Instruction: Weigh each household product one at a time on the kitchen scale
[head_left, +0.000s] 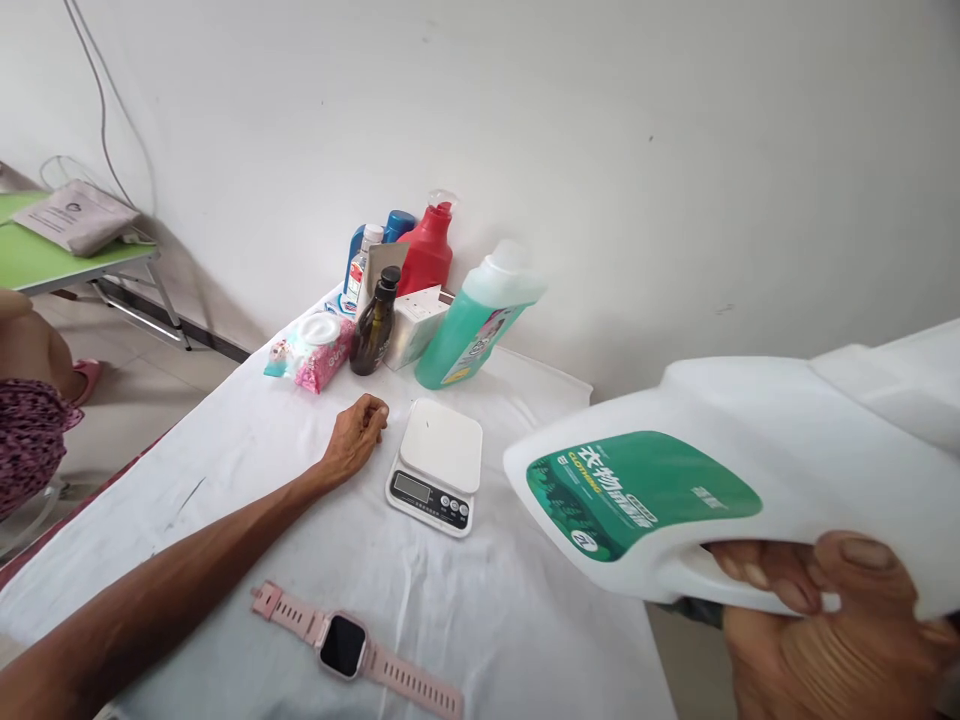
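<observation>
A large white laundry detergent bottle with a green label fills the right side of the head view, tilted with its base towards the table's middle. My right hand is wrapped round its handle and holds it up; the bottle's top runs out of the picture. My left hand rests on the white cloth with its fingers curled in and nothing visible in them. Just right of that hand lies a white kitchen scale with bare platform and blank display. A pink smartwatch lies nearer to me.
Behind the scale stand a green liquid bottle, a dark pump bottle, a white box, a red bottle and a wipes pack. Another person's leg and a green table are at left.
</observation>
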